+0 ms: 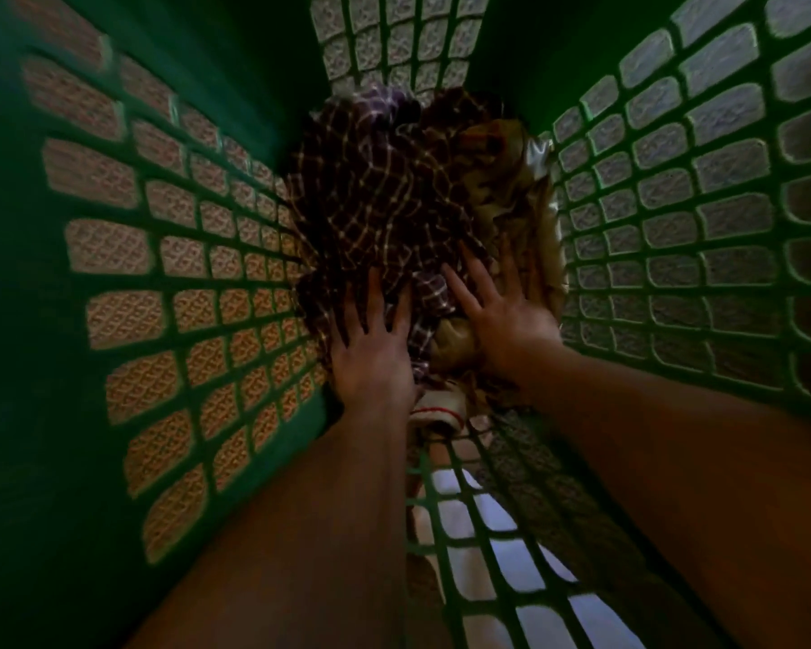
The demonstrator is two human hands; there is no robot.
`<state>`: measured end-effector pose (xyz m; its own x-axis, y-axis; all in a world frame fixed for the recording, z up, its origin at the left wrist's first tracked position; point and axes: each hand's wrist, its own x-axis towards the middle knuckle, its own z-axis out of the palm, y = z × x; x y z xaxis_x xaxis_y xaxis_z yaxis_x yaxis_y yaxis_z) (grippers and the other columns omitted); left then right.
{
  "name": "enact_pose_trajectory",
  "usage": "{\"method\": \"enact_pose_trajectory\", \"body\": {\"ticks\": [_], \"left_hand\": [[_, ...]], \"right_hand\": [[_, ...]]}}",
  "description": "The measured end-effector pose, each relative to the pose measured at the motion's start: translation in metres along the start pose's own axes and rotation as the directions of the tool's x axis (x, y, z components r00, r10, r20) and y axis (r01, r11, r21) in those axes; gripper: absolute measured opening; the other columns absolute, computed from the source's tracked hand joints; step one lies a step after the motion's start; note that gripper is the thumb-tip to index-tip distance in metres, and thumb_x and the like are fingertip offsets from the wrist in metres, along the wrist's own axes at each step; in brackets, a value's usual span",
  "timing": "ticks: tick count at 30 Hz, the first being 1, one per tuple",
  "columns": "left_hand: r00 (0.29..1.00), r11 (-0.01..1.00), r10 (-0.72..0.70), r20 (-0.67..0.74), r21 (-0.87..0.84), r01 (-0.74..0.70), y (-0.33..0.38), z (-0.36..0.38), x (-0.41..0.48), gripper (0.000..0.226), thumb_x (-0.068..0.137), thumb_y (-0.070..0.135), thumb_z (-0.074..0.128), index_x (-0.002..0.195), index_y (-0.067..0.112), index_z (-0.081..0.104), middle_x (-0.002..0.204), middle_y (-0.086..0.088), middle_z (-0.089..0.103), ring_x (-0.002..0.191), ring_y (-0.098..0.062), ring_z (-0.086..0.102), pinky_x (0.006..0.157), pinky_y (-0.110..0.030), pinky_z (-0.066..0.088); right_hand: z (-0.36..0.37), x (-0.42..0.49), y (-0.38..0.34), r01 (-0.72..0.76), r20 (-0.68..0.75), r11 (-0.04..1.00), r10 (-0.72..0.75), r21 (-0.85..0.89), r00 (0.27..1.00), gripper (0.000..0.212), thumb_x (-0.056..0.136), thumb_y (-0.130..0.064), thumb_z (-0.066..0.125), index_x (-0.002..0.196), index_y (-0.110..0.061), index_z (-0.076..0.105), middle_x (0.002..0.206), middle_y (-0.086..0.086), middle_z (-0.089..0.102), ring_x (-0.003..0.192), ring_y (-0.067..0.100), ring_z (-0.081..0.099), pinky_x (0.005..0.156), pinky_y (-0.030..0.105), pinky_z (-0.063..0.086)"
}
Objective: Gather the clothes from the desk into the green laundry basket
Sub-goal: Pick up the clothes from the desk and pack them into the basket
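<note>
I look straight down into the green laundry basket [216,283], whose lattice walls fill the view on every side. At its bottom lies a dark checked garment [375,203], with a tan, shiny cloth [511,189] bunched against the right wall and a white piece with a red stripe [441,412] near the front. My left hand [371,353] lies flat with fingers spread on the checked garment. My right hand [502,311] also lies flat with fingers spread, over the checked and tan cloth. Neither hand grips anything.
Through the lattice holes a woven patterned floor covering [122,320] shows on the left and right. A pale white surface [511,569] shows through the front wall near my forearms. The basket walls stand close around both arms.
</note>
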<state>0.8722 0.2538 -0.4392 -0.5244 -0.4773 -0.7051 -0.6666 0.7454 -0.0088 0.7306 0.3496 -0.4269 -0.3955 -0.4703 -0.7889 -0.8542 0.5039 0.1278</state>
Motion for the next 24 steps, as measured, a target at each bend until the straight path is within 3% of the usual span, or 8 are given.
{"method": "enact_pose_trajectory", "body": {"ticks": [4,10,12,17,21,24], "left_hand": [[1.000,1.000,0.023,0.003,0.009,-0.023,-0.006,-0.014,-0.009,0.130,0.079,0.073,0.071,0.158,0.037,-0.025,0.165,-0.004,-0.036,0.156,-0.039,-0.015,0.127,-0.056,-0.001],[0.996,0.998,0.054,0.078,-0.035,-0.051,-0.021,-0.080,-0.052,0.130,0.073,0.087,0.062,0.161,0.035,-0.018,0.171,-0.008,-0.019,0.157,-0.036,-0.016,0.127,-0.057,0.004],[0.997,0.995,0.054,0.055,-0.086,-0.049,-0.025,-0.107,-0.073,0.126,0.077,0.087,0.058,0.160,0.034,-0.021,0.171,-0.008,-0.019,0.157,-0.035,-0.016,0.125,-0.059,0.006],[0.987,0.983,0.160,-0.036,-0.088,-0.162,-0.032,-0.194,-0.127,0.116,0.087,0.078,0.056,0.160,0.033,-0.022,0.172,-0.005,-0.018,0.157,-0.035,-0.016,0.125,-0.058,0.006],[0.953,0.962,0.267,-0.146,-0.016,-0.272,-0.031,-0.259,-0.181,0.123,0.082,0.081,0.058,0.160,0.033,-0.023,0.171,-0.006,-0.019,0.158,-0.033,-0.016,0.124,-0.060,0.003],[0.930,0.950,0.305,-0.204,-0.005,-0.312,-0.035,-0.301,-0.228,0.124,0.081,0.081,0.060,0.157,0.036,-0.027,0.170,-0.005,-0.023,0.157,-0.032,-0.019,0.125,-0.063,-0.003]], "right_hand": [[-0.009,-0.011,0.002,0.059,-0.020,0.996,-0.061,-0.063,0.998,0.135,0.084,-0.061,0.071,0.143,-0.033,-0.048,0.148,0.001,-0.052,0.145,0.042,-0.039,0.122,0.061,0.003],[-0.056,-0.062,0.020,0.111,-0.083,0.992,-0.116,-0.053,0.990,0.108,0.096,-0.061,0.054,0.148,-0.042,-0.039,0.162,0.004,-0.038,0.143,0.042,-0.040,0.120,0.067,-0.010],[-0.079,-0.089,0.026,0.126,-0.152,0.992,-0.122,0.019,0.981,0.093,0.097,-0.072,0.037,0.152,-0.043,-0.033,0.162,0.004,-0.036,0.147,0.039,-0.034,0.120,0.066,-0.013],[-0.139,-0.163,0.026,0.112,-0.338,0.977,-0.044,0.183,0.940,0.072,0.097,-0.075,0.011,0.158,-0.047,-0.013,0.170,0.001,-0.018,0.155,0.034,-0.021,0.120,0.065,-0.011],[-0.189,-0.234,0.024,0.071,-0.373,0.914,0.091,0.399,0.923,0.078,0.096,-0.079,0.010,0.160,-0.041,-0.011,0.170,0.000,-0.014,0.155,0.027,-0.020,0.123,0.055,-0.017],[-0.218,-0.293,0.018,0.126,-0.518,0.833,0.210,0.539,0.830,0.084,0.096,-0.081,0.014,0.163,-0.033,-0.001,0.172,0.002,-0.002,0.157,0.023,-0.011,0.126,0.052,-0.009]]}}
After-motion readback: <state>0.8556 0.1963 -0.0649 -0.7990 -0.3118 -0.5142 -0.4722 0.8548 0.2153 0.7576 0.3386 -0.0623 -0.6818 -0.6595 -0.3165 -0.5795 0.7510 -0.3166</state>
